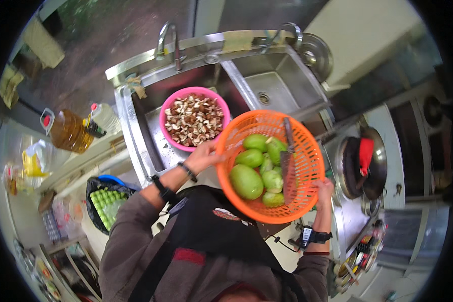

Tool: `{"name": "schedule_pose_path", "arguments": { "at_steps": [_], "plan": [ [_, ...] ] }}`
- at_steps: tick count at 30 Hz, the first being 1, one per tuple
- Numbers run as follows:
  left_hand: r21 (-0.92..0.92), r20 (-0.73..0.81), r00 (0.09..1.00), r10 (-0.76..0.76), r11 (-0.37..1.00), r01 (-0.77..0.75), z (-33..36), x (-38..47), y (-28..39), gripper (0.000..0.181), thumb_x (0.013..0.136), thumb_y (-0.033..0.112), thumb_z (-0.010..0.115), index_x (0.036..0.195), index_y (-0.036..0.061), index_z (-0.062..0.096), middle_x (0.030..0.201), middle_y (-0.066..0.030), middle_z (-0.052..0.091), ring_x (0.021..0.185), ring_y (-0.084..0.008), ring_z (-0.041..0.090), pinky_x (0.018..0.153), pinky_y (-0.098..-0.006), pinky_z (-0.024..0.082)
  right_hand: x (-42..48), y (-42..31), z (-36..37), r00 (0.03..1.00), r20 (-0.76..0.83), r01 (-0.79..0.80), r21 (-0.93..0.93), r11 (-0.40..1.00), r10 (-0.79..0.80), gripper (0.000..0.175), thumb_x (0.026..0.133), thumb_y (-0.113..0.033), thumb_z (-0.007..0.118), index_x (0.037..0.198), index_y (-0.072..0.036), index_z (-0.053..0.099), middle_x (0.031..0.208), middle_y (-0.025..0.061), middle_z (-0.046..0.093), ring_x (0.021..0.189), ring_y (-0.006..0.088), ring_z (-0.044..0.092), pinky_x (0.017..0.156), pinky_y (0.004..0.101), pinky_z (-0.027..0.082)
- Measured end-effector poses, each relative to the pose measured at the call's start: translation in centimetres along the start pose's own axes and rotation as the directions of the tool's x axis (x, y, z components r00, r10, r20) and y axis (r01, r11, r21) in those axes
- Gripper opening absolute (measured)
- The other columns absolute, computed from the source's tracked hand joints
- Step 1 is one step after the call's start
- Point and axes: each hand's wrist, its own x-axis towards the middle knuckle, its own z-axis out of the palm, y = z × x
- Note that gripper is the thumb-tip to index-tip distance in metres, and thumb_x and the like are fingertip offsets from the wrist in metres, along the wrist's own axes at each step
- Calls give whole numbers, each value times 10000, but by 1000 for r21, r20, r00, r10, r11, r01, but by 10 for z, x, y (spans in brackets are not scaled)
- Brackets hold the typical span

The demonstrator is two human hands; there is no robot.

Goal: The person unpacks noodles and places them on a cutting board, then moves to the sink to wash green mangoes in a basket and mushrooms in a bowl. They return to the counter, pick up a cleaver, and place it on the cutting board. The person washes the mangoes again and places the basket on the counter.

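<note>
An orange plastic colander basket (226,185) is held up in front of me by its rim. My left hand (204,154) grips its left side, and my right hand (323,190) grips the right side. Inside lie several green, oval gourd-like vegetables (246,182), some with pale cut or peeled areas. A broad-bladed knife (288,170) rests among them, its handle leaning on the far wall of the basket. Just past my left hand, a pink bowl (165,128) full of cut brown-and-white mushroom pieces (196,119) sits in the left sink basin.
The steel double sink (245,88) has a left faucet (168,41) and a right faucet (287,32). An oil jug (70,130) stands on the left ledge. A black-lined bin (94,215) with green egg trays is below. Woks (375,170) sit at right.
</note>
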Motion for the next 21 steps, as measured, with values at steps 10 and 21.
{"name": "schedule_pose_path", "arguments": {
  "at_steps": [10,21],
  "plan": [
    [-141,-358,933,24,987,-80,36,-22,-17,458,888,166,632,1289,4,480,1269,-62,530,1147,-127,506,944,-290,440,121,-44,-5,988,157,16,-8,1000,-14,214,742,78,508,944,41,568,889,129,645,729,238,649,658,335,570],
    [-428,-879,100,-467,863,269,54,-318,-108,366,827,124,644,1170,36,551,1011,-48,608,806,-140,625,677,-278,538,203,51,61,999,-16,-48,-48,998,47,182,755,72,548,912,-16,518,784,101,600,599,211,613,452,287,493]
  ]
}}
